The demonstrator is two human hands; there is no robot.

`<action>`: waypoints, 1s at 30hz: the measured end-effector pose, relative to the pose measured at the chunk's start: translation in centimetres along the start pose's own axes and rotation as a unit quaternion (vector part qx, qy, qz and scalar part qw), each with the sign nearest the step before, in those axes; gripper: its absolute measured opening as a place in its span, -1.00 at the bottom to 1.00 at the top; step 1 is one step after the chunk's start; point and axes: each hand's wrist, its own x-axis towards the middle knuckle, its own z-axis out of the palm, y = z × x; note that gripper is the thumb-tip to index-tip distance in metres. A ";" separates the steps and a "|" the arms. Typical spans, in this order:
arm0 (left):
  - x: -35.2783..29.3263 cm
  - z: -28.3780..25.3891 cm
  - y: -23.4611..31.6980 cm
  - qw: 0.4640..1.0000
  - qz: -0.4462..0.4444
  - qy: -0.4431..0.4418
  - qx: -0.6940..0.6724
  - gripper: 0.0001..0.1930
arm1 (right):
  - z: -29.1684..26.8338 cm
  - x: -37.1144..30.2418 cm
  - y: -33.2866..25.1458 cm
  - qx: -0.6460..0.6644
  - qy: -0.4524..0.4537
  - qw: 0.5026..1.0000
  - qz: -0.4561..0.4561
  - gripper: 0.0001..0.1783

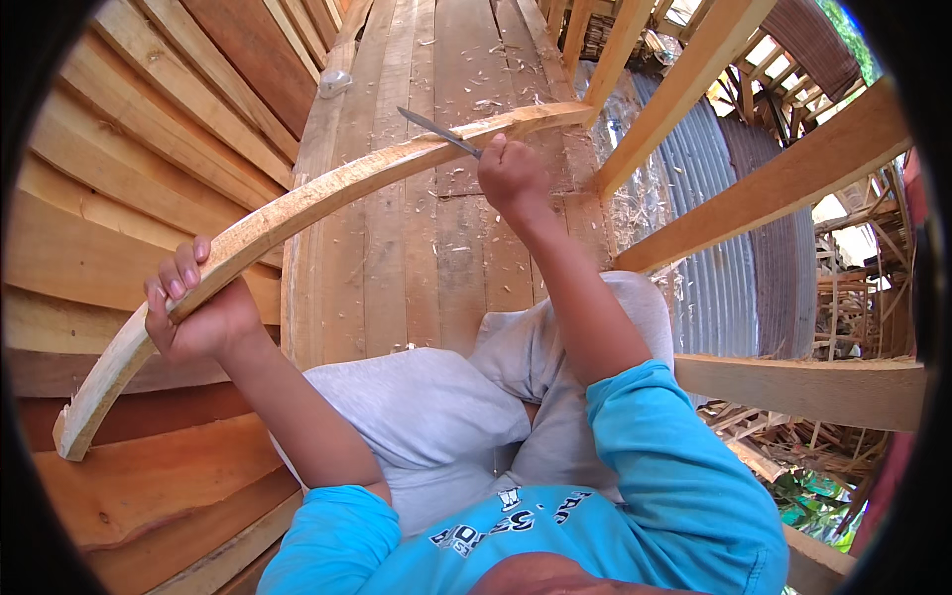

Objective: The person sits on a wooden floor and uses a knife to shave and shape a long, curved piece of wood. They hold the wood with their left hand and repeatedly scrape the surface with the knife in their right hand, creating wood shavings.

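Note:
A long, pale strip of wood runs across in front of me, from the lower left up to the railing at the right. My left hand is wrapped round it near its left part, fingers over the top edge. In my right hand is the handle of a knife, closed in the fist. The blade lies across the strip's upper edge toward its far right part, pointing up and left. The fist hides most of the handle.
Wood shavings are scattered on the plank floor. A small clear plastic item lies farther off at the left. Plank walling rises on my left. Railing posts stand at right, with corrugated metal sheets beyond and below.

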 end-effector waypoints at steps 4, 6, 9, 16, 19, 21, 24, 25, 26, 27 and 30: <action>0.1 -0.1 0.1 1.000 0.003 -0.007 -0.006 -0.86 | -0.6 -2.7 -3.6 0.004 -0.048 0.999 0.012 -0.39; 0.0 -0.2 0.1 1.000 0.004 -0.006 -0.008 -0.86 | -1.4 -2.8 -4.9 0.016 -0.075 0.997 0.008 -0.38; -0.1 0.0 0.1 1.000 0.001 -0.003 -0.002 -0.86 | -0.7 -1.7 -3.6 0.029 -0.049 0.998 0.011 -0.35; 0.0 -0.2 0.2 1.000 0.008 -0.004 -0.003 -0.86 | -1.8 -3.1 -3.9 0.006 -0.069 0.996 -0.049 -0.40; 0.1 -0.5 0.2 1.000 0.005 -0.013 -0.008 -0.86 | -1.5 -4.2 -4.1 0.036 -0.108 0.984 -0.137 -0.43; 0.1 -0.3 0.0 1.000 0.002 -0.010 -0.004 -0.86 | -1.0 -3.3 -2.0 0.048 -0.107 0.981 -0.157 -0.45; 0.2 0.4 -0.3 1.000 -0.004 -0.008 -0.002 -0.86 | -0.5 -0.2 1.8 0.051 -0.073 0.988 -0.125 -0.51; 0.1 0.3 -0.3 1.000 -0.002 -0.008 -0.010 -0.86 | -0.1 -0.5 1.2 0.055 -0.072 0.990 -0.108 -0.54; 0.1 0.3 -0.3 1.000 -0.001 -0.007 -0.018 -0.86 | 0.1 -0.8 0.7 0.059 -0.070 0.992 -0.092 -0.57; 0.1 0.3 -0.3 1.000 0.000 -0.009 -0.017 -0.86 | 0.1 -1.4 0.4 0.062 -0.082 0.991 -0.092 -0.60; 0.0 -0.2 -0.1 1.000 0.007 -0.004 -0.009 -0.86 | -1.1 -4.4 -3.8 0.071 -0.121 0.981 -0.137 -0.64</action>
